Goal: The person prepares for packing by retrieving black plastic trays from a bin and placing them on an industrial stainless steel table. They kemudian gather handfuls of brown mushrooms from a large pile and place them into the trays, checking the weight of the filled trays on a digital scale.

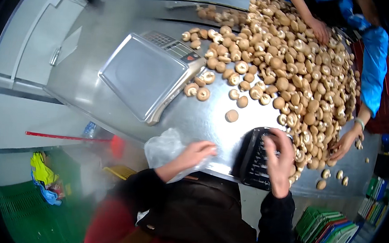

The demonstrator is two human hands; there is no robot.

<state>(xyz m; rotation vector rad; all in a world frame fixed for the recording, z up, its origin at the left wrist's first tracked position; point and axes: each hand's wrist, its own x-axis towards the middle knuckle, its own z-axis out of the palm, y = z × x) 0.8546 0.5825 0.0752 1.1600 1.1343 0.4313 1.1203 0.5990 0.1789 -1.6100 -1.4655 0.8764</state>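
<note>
A black plastic tray (pixel 257 161) with a ribbed bottom lies near the front edge of the steel table. My right hand (pixel 280 159) is over the right side of this tray, thumb and fingers apart; whether it touches the tray I cannot tell. My left hand (pixel 195 155) is further left above the table edge, fingers stretched out, nothing visible in them. Beside and under it is a crumpled clear plastic bag (pixel 164 147). Brown mushrooms (pixel 295 79) are heaped beyond the tray, and a single mushroom (pixel 232 116) sits apart from the heap.
A weighing scale (pixel 145 78) stands on the steel table (pixel 204 117) at the left. Across the heap, another person's hands (pixel 320 31) reach among the mushrooms, in blue sleeves (pixel 374 68). A red crate (pixel 383 108) is at far right, and a stack of coloured trays (pixel 325 235) stands below.
</note>
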